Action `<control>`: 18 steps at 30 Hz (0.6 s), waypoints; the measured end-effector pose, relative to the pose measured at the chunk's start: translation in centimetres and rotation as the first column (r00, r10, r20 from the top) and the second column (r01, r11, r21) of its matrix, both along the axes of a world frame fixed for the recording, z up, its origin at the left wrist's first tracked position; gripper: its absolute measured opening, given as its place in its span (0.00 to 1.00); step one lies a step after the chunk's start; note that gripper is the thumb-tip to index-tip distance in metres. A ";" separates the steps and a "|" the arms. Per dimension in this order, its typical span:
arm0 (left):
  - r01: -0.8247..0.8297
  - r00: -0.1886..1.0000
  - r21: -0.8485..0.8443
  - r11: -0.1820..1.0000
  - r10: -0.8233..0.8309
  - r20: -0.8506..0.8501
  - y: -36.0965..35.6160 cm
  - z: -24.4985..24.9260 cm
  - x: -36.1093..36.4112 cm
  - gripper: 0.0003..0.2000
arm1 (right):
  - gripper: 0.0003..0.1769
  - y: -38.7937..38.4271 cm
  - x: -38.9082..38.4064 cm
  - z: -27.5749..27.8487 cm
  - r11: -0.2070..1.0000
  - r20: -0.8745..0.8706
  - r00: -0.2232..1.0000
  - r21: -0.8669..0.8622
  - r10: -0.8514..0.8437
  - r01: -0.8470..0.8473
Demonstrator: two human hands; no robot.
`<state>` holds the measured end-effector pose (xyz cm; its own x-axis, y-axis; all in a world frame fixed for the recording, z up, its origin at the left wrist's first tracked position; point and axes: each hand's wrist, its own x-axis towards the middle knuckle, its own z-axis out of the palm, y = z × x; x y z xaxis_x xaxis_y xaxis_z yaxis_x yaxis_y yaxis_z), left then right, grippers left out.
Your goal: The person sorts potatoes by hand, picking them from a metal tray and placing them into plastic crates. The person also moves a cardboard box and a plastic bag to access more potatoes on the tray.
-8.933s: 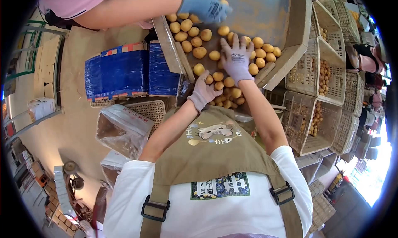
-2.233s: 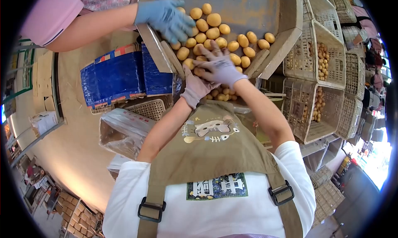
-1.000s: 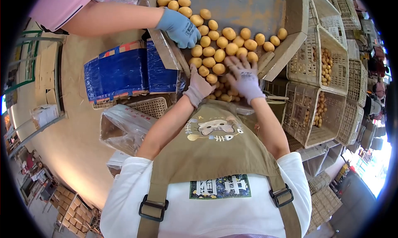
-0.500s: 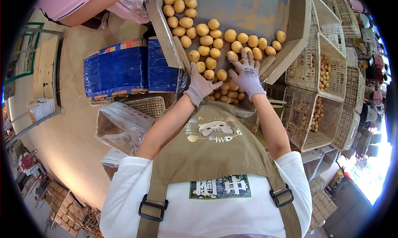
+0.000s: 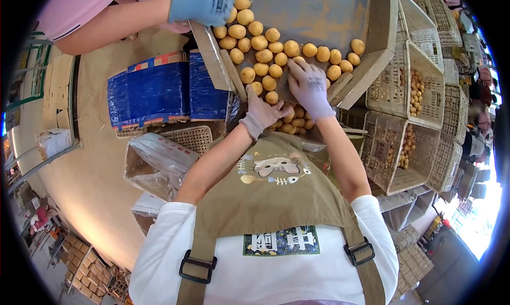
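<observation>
Round yellow-brown fruits (image 5: pixel 264 56), perhaps potatoes, lie loose on the lower part of a grey metal tray (image 5: pixel 319 13) with raised sides. At the tray's lower opening, my left hand (image 5: pixel 260 111) in a pale glove is open, thumb apart, beside the nearest fruits. My right hand (image 5: pixel 311 90), gloved the same way, rests palm down over the fruits at the centre right. Its fingers are extended and slightly bent, and what lies under the palm is hidden. Below the opening, between my wrists, more fruits (image 5: pixel 297 125) are heaped.
A co-worker's blue-gloved hand (image 5: pixel 212 7) is at the tray's upper left corner. Plastic crates (image 5: pixel 425 92), some with fruits, stand stacked on the right. On the left are blue-wrapped boxes (image 5: pixel 149 90) and a plastic-lined carton (image 5: pixel 154 159).
The co-worker's blue-gloved hand has come onto the tray's upper left. My right hand has shifted slightly left and its spread fingers have drawn together. Some fruits have moved.
</observation>
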<state>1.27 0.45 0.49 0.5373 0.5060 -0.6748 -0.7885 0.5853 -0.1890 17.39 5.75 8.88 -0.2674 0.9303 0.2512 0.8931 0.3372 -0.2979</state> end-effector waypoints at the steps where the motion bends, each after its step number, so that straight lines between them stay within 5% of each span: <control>1: -0.016 1.000 -0.119 0.993 0.017 0.003 0.3 0.4 0.6 0.52 | 0.19 1.4 -1.2 -0.2 0.995 0.014 1.000 -0.096 0.022 -0.020; 2: -0.028 1.000 -0.235 0.972 0.030 0.004 0.6 0.6 0.9 0.54 | 0.19 2.7 -2.1 -0.4 0.981 0.027 0.999 -0.190 0.040 -0.035; 5: -0.006 0.984 -0.143 0.990 0.032 0.175 0.0 -2.6 0.0 0.61 | 0.21 5.8 -4.5 -0.5 0.935 0.336 0.942 -0.342 0.024 0.098; 8: -0.030 0.983 -0.068 0.997 0.041 0.177 0.0 -1.6 -0.4 0.59 | 0.23 7.9 -4.5 0.7 0.794 0.417 0.904 -0.578 0.091 0.186; 9: -0.040 0.986 -0.044 0.998 0.047 0.162 0.2 -0.8 -0.3 0.58 | 0.23 7.8 -4.3 0.7 0.810 0.398 0.915 -0.556 0.062 0.186; 12: -0.060 0.980 0.039 0.997 0.051 0.193 0.1 -1.2 -0.4 0.54 | 0.19 4.9 -1.5 -0.6 0.967 -0.145 0.987 -0.251 -0.073 0.035; 14: -0.070 0.976 0.055 0.996 0.057 0.211 0.3 -1.3 -0.5 0.52 | 0.22 2.4 2.6 3.1 0.989 -0.120 0.984 0.079 0.134 -0.126; 15: -0.071 0.977 0.041 0.997 0.061 0.206 0.4 -0.8 -0.5 0.51 | 0.23 1.5 7.0 3.6 0.968 0.037 0.985 0.179 0.170 -0.174; 16: -0.077 0.971 0.019 0.997 0.071 0.227 0.4 -0.8 -0.4 0.51 | 0.24 0.3 12.0 2.6 0.971 0.129 0.980 0.201 -0.154 0.126; 18: -0.091 0.952 -0.035 0.995 0.097 0.292 0.4 -1.1 0.0 0.51 | 0.23 -0.9 16.1 7.0 0.623 0.116 0.661 0.486 -0.741 0.613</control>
